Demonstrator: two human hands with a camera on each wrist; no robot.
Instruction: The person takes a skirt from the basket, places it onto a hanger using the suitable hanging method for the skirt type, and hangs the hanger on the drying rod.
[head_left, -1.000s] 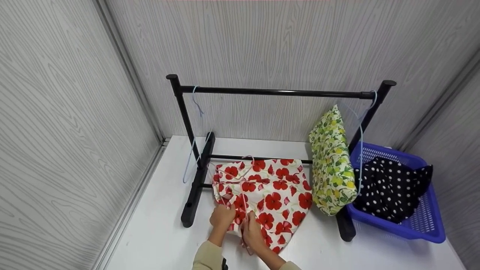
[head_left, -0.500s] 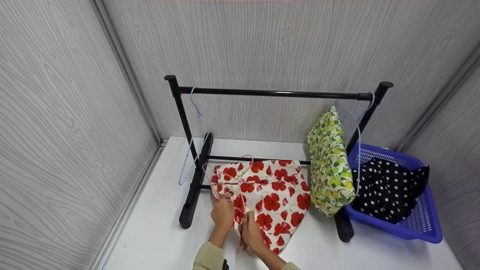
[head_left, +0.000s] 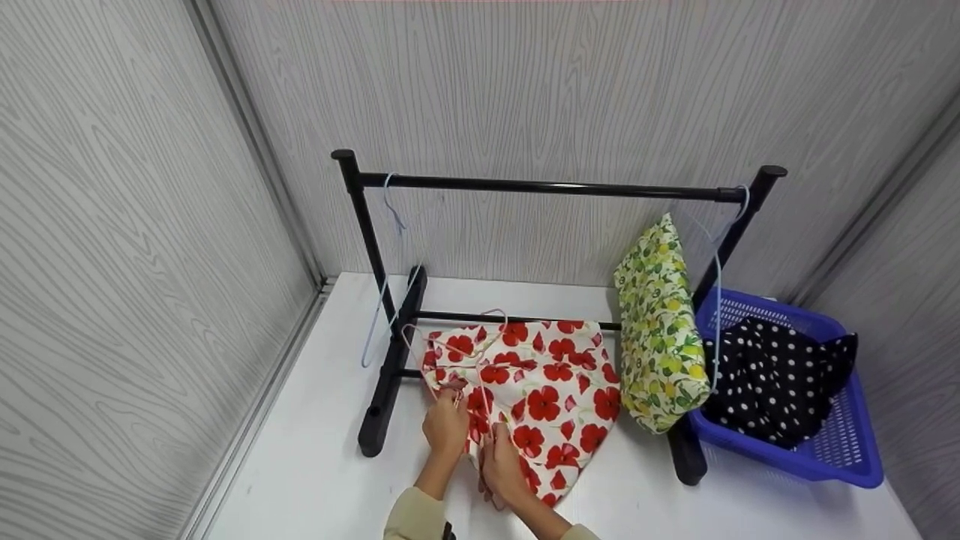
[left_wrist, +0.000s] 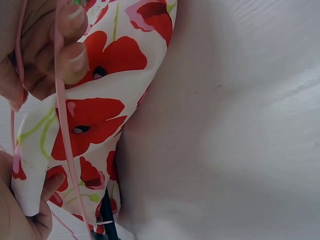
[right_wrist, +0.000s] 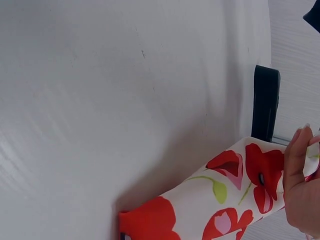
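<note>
A white garment printed with red flowers point(head_left: 559, 405) lies spread on the table in the head view; its exact kind does not show. A thin pink clothes hanger point(head_left: 486, 394) lies over its left part, hook pointing away from me. My left hand point(head_left: 445, 426) pinches the garment's near left edge; in the left wrist view a fold of the floral cloth point(left_wrist: 31, 165) sits between finger and thumb. My right hand point(head_left: 501, 465) grips the lower end of the hanger, close beside the left. In the left wrist view the pink hanger point(left_wrist: 61, 90) crosses curled fingers.
A black clothes rack point(head_left: 540, 186) stands behind the garment. A light blue hanger point(head_left: 369, 330) hangs at its left end, another point(head_left: 718, 300) at its right. A lemon-print item point(head_left: 661, 330) stands upright there. The blue basket point(head_left: 855, 450) holds black polka-dot cloth point(head_left: 780, 375).
My left hand has moved slightly up along the garment's edge, away from me. The hanger's left side has shifted a little left. My right hand stays almost in place.
</note>
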